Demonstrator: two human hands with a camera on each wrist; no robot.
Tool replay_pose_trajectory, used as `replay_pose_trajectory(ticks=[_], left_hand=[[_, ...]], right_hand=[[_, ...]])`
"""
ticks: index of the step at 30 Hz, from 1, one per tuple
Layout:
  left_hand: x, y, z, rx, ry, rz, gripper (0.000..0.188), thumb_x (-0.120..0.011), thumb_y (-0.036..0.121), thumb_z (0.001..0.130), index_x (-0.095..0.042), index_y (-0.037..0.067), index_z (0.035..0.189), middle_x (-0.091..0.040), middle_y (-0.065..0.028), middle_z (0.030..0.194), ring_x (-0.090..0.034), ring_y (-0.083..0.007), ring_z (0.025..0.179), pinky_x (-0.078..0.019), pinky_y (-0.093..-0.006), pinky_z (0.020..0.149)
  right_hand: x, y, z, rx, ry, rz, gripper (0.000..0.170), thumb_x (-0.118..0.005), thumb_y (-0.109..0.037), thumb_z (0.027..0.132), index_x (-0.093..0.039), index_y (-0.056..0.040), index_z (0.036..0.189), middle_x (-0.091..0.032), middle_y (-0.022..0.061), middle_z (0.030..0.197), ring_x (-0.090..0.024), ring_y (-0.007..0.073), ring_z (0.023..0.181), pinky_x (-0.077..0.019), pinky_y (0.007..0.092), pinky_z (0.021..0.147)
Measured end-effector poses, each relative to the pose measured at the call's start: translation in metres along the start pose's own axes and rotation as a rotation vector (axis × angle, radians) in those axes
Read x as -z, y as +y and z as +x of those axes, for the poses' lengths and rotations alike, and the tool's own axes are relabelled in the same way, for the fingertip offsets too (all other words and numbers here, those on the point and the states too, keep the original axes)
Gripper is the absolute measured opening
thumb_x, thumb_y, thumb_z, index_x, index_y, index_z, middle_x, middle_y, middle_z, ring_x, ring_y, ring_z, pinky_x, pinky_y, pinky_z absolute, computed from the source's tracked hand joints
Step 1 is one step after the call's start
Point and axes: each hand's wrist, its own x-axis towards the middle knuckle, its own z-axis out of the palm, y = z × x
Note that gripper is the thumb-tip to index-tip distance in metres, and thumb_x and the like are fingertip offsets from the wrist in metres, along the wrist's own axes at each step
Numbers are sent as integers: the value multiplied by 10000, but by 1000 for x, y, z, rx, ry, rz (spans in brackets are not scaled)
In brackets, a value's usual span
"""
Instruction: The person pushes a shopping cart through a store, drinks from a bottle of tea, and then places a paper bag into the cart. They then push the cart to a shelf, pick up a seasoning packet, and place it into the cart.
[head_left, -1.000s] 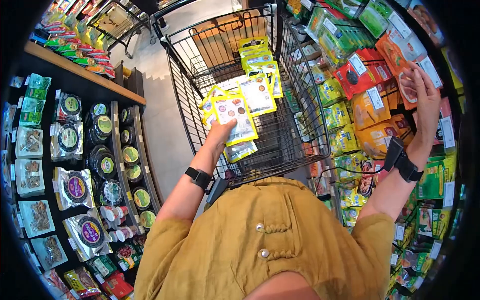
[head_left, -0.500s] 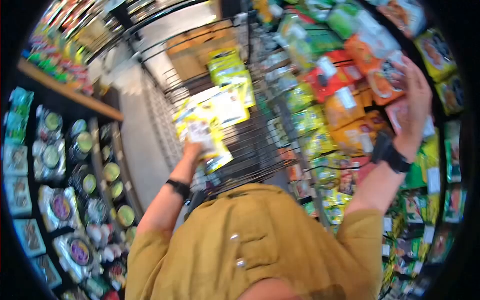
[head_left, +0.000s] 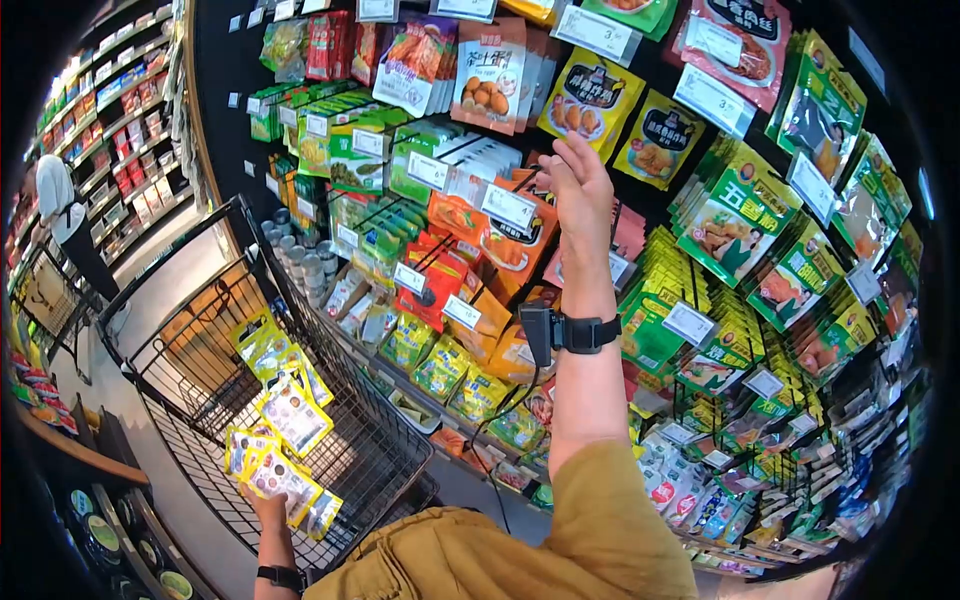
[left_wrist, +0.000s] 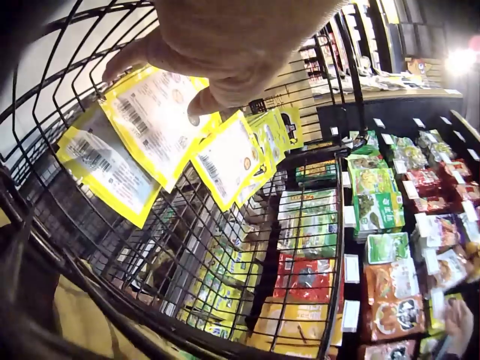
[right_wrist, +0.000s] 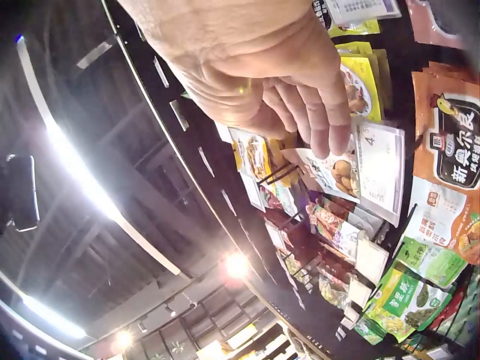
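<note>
My left hand point(head_left: 268, 508) grips a white packet with yellow edges point(left_wrist: 154, 124) at the near side of a black wire shopping cart point(head_left: 385, 440). In the left wrist view its thumb lies across the packet's face; the other fingers are partly hidden. Similar yellow-edged packets point(head_left: 297, 415) lie in the cart beside it. My right hand point(head_left: 582, 205) is raised before the hanging seasoning packets, fingers extended and holding nothing. Near its fingertips are a yellow packet with fried food pictured point(head_left: 592, 98) and, in the right wrist view, a price tag point(right_wrist: 381, 171).
A brown paper bag point(head_left: 190, 345) stands at the cart's far end. Green packets point(head_left: 740, 215) hang on hooks to the right, with price tags jutting out. Another person point(head_left: 68, 215) stands by a second cart point(head_left: 45, 290) at the far left. A cable hangs from the right wrist.
The view has swung right toward the hanging packets, so the cart now sits lower left. My right hand has moved up along the rack. The left hand keeps its packet.
</note>
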Motion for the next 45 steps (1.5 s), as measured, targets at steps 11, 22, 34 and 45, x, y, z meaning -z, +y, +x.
replay_pose_trajectory(ticks=[11, 22, 34, 45], left_hand=[[3, 2, -3, 101, -74, 57, 915, -597, -95, 646, -218, 47, 1467, -450, -202, 1325, -500, -290, 1165, -403, -338, 965], [-1, 1, 0, 108, -105, 55, 865, -570, -86, 660, -254, 66, 1450, -413, -267, 1325, -508, -312, 1127, -461, -342, 873], [-4, 8, -4, 155, -118, 30, 667, -567, -61, 739, -383, 40, 1372, -538, -156, 1164, -585, -208, 879, -497, -285, 705], [-6, 21, -12, 193, -171, 103, 536, -584, -38, 764, -464, 36, 1281, -537, -147, 1150, -568, -212, 952, -487, -310, 777]], right_hand=[[33, 13, 82, 112, 324, -97, 660, -640, -11, 798, -336, 65, 1379, -455, 264, 1352, -480, 293, 1242, -385, 344, 1010], [48, 51, 112, -148, 293, -411, 543, -703, -147, 792, -508, 6, 1275, -621, 118, 1095, -612, 227, 938, -495, 354, 762], [43, 56, 128, -115, 192, -324, 310, -686, -194, 840, -619, -41, 1102, -653, 45, 936, -615, 127, 771, -486, 298, 580], [34, 16, 101, -38, 164, -5, 228, -569, -70, 930, -587, 31, 1133, -655, 100, 1054, -650, 157, 876, -527, 297, 755]])
